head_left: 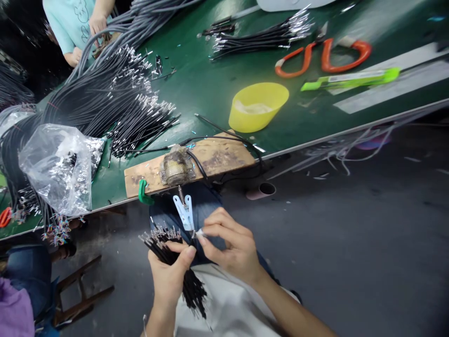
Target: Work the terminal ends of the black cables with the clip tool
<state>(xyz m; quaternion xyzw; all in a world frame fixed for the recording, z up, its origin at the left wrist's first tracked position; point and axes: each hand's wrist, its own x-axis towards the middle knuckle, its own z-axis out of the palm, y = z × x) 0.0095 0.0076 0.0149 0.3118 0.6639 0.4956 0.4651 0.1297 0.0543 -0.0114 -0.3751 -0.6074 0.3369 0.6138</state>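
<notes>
My left hand [171, 269] is closed round a bundle of short black cables [194, 290] with stripped, silvery ends. Thumb and forefinger of that hand also pinch near one cable end beside the clip. My right hand [228, 241] pinches a small whitish piece close to the same spot; its kind is too small to make out. Just above the fingertips hangs a light blue clothespin [184, 213], on a thin metal rod from a lumpy, resin-covered block [177, 166]. That block sits on a wooden board [224, 157] at the table edge.
On the green table [196, 84] lie many grey-black cables [94, 103], a plastic bag [58, 164], a yellow cup [257, 107], orange-handled scissors [298, 61] and a green-yellow cutter [351, 80]. A green clamp [143, 193] grips the board. Another person's hands [97, 23] are at the far left.
</notes>
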